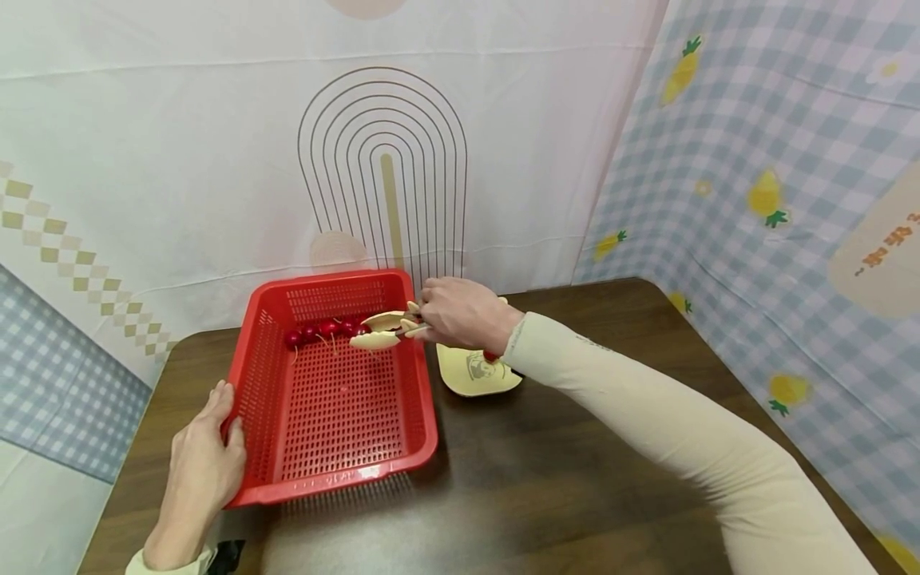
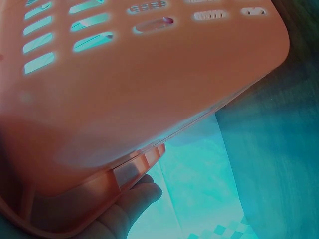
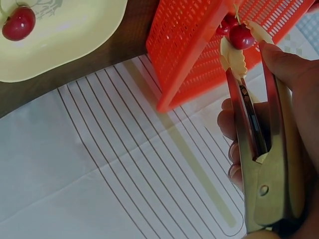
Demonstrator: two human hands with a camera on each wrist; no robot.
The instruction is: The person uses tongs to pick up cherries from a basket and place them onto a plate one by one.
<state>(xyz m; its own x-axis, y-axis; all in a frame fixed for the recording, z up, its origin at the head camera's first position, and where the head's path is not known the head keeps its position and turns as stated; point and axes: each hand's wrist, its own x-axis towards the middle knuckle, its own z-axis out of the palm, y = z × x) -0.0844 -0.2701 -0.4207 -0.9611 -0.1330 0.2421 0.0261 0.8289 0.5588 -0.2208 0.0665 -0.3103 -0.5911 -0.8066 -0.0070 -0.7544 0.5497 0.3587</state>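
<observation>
My left hand (image 1: 207,451) grips the left rim of a red perforated plastic basket (image 1: 426,399), which stands tilted on the table. In the left wrist view some of its fingers (image 2: 144,196) show against the rim's lip. My right hand (image 1: 460,310) holds metal food tongs (image 3: 271,194) with pale, scalloped tips over the basket's right side. In the right wrist view a cherry (image 3: 241,36) with its stem shows between the parted tips. Several dark red cherries (image 1: 329,328) lie in a row at the basket's far end, some with stems.
Right of the basket sits a pale yellow plate (image 1: 458,385) with a printed drawing, partly hidden by my right hand. A cherry (image 3: 19,23) lies on it. The dark wooden table (image 1: 546,479) meets a patterned cloth backdrop (image 1: 517,176) behind and a checked one at right.
</observation>
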